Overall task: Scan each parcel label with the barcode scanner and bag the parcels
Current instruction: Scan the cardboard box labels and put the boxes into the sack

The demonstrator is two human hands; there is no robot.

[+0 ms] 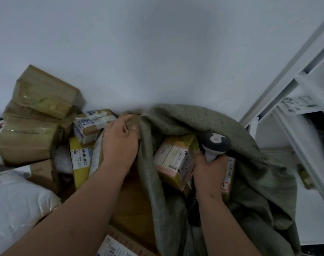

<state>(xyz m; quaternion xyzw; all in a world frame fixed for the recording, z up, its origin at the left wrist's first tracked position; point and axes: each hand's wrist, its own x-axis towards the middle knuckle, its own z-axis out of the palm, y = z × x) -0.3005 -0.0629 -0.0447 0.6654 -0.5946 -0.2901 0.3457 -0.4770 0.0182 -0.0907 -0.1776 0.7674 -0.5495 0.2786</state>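
While right hand [210, 170] grips scanner [215, 145], bagged parcel [176, 159] between hands

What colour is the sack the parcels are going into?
The sack is a dull grey-green woven fabric, seen best in the head view, the only one.

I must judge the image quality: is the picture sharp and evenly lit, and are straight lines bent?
Head view: dim, flat, bluish light without hard shadows or glare; wide-angle bending curves the white shelf frame; the right edge smears; print on the pink-labelled parcel inside the grey-green sack is too soft to read.
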